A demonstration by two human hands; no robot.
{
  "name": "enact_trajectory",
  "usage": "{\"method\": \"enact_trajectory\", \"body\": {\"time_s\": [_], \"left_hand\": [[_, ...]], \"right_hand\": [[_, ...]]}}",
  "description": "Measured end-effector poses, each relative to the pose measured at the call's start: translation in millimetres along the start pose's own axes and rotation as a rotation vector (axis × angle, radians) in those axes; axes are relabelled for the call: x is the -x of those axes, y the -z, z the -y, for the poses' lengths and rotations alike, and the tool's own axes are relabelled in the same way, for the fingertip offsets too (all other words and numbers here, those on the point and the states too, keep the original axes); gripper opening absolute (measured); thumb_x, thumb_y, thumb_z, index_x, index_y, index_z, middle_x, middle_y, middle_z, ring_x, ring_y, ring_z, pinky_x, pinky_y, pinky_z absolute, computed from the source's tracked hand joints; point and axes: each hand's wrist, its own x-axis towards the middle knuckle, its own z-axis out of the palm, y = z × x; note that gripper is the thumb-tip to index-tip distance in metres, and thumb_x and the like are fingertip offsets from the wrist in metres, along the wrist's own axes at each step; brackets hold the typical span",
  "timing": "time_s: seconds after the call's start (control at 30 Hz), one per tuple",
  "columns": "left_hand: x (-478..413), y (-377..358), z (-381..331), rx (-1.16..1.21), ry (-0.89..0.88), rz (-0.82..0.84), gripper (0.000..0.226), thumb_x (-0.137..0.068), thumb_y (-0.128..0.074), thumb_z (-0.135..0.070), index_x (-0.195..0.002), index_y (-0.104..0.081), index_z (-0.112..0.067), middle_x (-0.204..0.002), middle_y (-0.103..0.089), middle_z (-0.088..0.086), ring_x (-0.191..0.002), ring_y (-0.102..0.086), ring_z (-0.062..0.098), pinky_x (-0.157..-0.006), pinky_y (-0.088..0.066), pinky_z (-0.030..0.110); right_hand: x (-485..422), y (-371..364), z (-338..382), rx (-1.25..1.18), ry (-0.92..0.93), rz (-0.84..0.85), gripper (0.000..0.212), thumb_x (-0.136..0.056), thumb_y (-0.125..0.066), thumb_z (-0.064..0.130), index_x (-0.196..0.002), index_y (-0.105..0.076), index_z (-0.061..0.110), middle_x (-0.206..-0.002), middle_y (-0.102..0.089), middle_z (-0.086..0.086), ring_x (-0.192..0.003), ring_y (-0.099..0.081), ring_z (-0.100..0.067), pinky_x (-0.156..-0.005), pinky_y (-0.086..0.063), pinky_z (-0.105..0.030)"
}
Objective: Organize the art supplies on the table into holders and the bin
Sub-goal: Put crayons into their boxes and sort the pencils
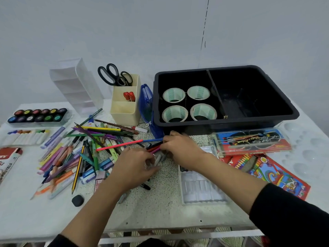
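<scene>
Pencils fan from your right hand, fingers clamped on their ends; your left hand pinches grey markers. Slacken either grip and they could scatter short of the holder at 11 o'clock.

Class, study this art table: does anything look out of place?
Yes: coloured pencils and markers lie crisscrossed in a loose heap, and a blue zip pouch stands on edge between the cream plastic holder and the black plastic bin.

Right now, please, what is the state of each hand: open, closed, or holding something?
Left hand: fingers curled, pinching the grey markers; somewhat blurred.
Right hand: gripping a bundle of coloured pencils.
</scene>
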Motion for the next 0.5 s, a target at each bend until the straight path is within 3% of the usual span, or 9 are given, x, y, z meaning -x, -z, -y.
{"method": "enact_trajectory", "body": {"time_s": [0.1, 0.2, 0.27, 0.33, 0.43, 0.5], "left_hand": [[-1, -1, -3, 0.029, 0.05, -0.005, 0.032, -0.079, -0.067, -0.061, -0.082, -0.065, -0.029, -0.075, -0.065, -0.016, -0.071, -0.06, 0.005, -0.07, -0.051, 0.03], [0, 1, -3, 0.059, 0.107, -0.014, 0.021, -0.081, -0.067, -0.05, -0.085, -0.069, -0.03, -0.073, -0.067, -0.017, -0.066, -0.061, 0.001, -0.064, -0.053, 0.025], [-1, 7, -5, 0.102, 0.108, -0.041, 0.012, -0.083, -0.068, -0.04, -0.085, -0.072, -0.029, -0.074, -0.066, -0.017, -0.068, -0.058, 0.0, -0.065, -0.054, 0.027], [-2, 16, -10, 0.224, 0.068, -0.122, 0.002, -0.083, -0.07, -0.028, -0.083, -0.072, -0.028, -0.074, -0.065, -0.017, -0.069, -0.058, 0.0, -0.066, -0.054, 0.028], [-9, 27, -23, 0.444, 0.033, -0.205, 0.006, -0.087, -0.073, -0.021, -0.085, -0.073, -0.027, -0.08, -0.064, -0.018, -0.076, -0.061, 0.001, -0.067, -0.047, 0.012], [-16, 29, -35, 0.595, 0.039, -0.223, 0.006, -0.089, -0.073, -0.022, -0.086, -0.073, -0.027, -0.082, -0.066, -0.013, -0.075, -0.063, 0.005, -0.067, -0.049, 0.014]], "right_hand": [[1, -7, -7, -0.029, 0.073, -0.101, 0.03, -0.084, -0.055, -0.007, -0.097, -0.067, 0.017, -0.1, -0.067, 0.001, -0.102, -0.048, -0.024, -0.073, -0.028, -0.034], [4, -13, -14, -0.203, 0.079, -0.234, 0.016, -0.087, -0.064, -0.001, -0.091, -0.066, 0.014, -0.088, -0.067, 0.001, -0.09, -0.052, -0.023, -0.073, -0.044, -0.041], [10, -9, -15, -0.49, 0.003, -0.326, 0.012, -0.091, -0.069, 0.006, -0.1, -0.065, 0.014, -0.09, -0.065, 0.001, -0.086, -0.054, -0.017, -0.077, -0.049, -0.037], [18, 0, -14, -0.72, -0.085, -0.447, 0.022, -0.091, -0.071, 0.006, -0.11, -0.064, 0.014, -0.091, -0.065, 0.002, -0.083, -0.059, -0.012, -0.075, -0.051, -0.027], [31, 13, -15, -0.857, -0.2, -0.507, 0.035, -0.092, -0.069, 0.005, -0.121, -0.057, 0.02, -0.089, -0.062, 0.004, -0.077, -0.063, -0.013, -0.069, -0.054, -0.028], [43, 16, -21, -0.894, -0.252, -0.487, 0.039, -0.093, -0.067, 0.006, -0.125, -0.054, 0.023, -0.088, -0.061, 0.002, -0.073, -0.064, -0.016, -0.066, -0.055, -0.032]]}}
